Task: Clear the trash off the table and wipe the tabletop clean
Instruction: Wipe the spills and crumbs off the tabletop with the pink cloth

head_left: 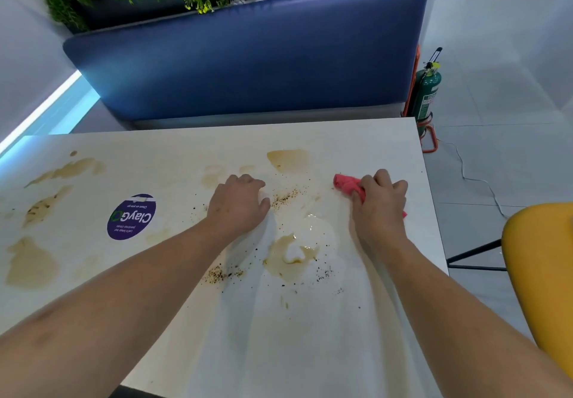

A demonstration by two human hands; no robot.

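Head view, looking down: my right hand (379, 203) grips a crumpled pink-red cloth (345, 184), which lies on the white rectangular tabletop (186, 304) near its right edge. My left hand (238, 203) rests mid-table, fingers curled under and holding nothing, among brown liquid stains (288, 160) and dark crumbs (283, 199)

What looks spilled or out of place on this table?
Brown liquid puddles spread across the white table, one glossy and wet near the middle, with dark crumbs scattered beside it. The right hand grips a pink cloth.
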